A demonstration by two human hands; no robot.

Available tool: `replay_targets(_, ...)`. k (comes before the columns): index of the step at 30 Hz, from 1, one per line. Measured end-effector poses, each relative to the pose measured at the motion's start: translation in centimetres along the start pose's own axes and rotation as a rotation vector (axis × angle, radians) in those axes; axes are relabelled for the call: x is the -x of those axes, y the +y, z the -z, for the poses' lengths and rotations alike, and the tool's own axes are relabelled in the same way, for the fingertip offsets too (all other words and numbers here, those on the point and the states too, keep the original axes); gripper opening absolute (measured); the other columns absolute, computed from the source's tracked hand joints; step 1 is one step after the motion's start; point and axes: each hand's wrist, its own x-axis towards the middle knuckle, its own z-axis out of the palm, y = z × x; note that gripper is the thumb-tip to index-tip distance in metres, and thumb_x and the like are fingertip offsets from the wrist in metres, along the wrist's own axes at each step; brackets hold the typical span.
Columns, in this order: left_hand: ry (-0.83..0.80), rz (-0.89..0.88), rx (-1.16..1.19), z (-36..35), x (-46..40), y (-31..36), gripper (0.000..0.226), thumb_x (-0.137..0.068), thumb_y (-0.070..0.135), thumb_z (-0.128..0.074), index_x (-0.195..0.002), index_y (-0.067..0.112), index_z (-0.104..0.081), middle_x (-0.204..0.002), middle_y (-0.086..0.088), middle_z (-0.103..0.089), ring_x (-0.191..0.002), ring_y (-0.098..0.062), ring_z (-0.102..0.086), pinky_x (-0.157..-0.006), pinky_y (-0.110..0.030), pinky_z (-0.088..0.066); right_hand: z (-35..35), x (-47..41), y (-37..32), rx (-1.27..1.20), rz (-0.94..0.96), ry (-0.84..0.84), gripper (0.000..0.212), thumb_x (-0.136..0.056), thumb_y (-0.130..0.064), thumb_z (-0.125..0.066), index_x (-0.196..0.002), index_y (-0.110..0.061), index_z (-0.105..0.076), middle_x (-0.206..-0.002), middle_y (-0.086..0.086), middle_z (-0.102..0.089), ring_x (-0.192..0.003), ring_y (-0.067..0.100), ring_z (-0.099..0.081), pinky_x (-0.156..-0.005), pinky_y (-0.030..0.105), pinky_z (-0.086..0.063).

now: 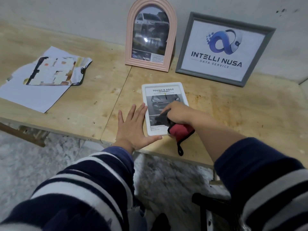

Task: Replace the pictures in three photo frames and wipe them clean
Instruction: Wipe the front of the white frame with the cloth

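The white frame (164, 97) with a car print lies flat near the worktop's (233, 114) front edge. Your left hand (133, 129) rests flat, fingers spread, against its left side; your right hand (177, 114) grips a red-and-black cloth (179, 132) on its glass.

A makeshift workroom rather than a furnished home: a bare plywood table (216, 114) stands against a stained, unpainted wall (66, 17) over a mottled stone floor (33, 155), with a company-logo frame (223, 47) leaning there.

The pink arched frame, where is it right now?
Head view, centre top: the pink arched frame stands against the wall, left of the grey frame, behind the white frame.
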Motion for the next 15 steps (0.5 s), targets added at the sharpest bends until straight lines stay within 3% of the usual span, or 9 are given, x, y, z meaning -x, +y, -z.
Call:
replay_targets(6,0.005,-0.006,0.039,0.1,-0.2,0.0,0.125,-0.055,0.101,-0.020,-0.153,0.028,0.005,-0.160,0.015,0.006,-0.148,-0.013,0.012,-0.114,-0.060,0.008,3.5,-5.2,-0.4,0.030,-0.022,0.308,0.043,-0.086,-0.003,-0.047,-0.120,-0.023,-0.067,-0.129,0.006,-0.061,-0.117,0.027,-0.055,-0.097,0.031,-0.046)
replay_targets(12,0.016,-0.002,0.057,0.2,-0.4,-0.2,0.124,-0.056,0.101,-0.020,-0.153,0.028,0.005,-0.160,0.018,0.008,-0.147,-0.010,0.014,-0.114,-0.059,0.011,0.9,-8.8,-0.6,0.221,-0.096,0.336,0.031,-0.090,-0.016,-0.054,-0.116,-0.024,-0.068,-0.116,0.004,-0.064,-0.105,0.028,-0.061,-0.077,0.028,-0.045)
replay_targets(15,0.019,0.004,0.057,0.0,-0.4,-0.3,0.124,-0.055,0.101,-0.019,-0.153,0.028,0.003,-0.160,0.018,0.007,-0.147,-0.010,0.012,-0.114,-0.059,0.010,0.3,-9.0,-0.7,0.305,-0.096,0.320,0.029,-0.090,-0.019,-0.053,-0.113,-0.025,-0.069,-0.115,0.003,-0.064,-0.102,0.027,-0.062,-0.077,0.028,-0.048)
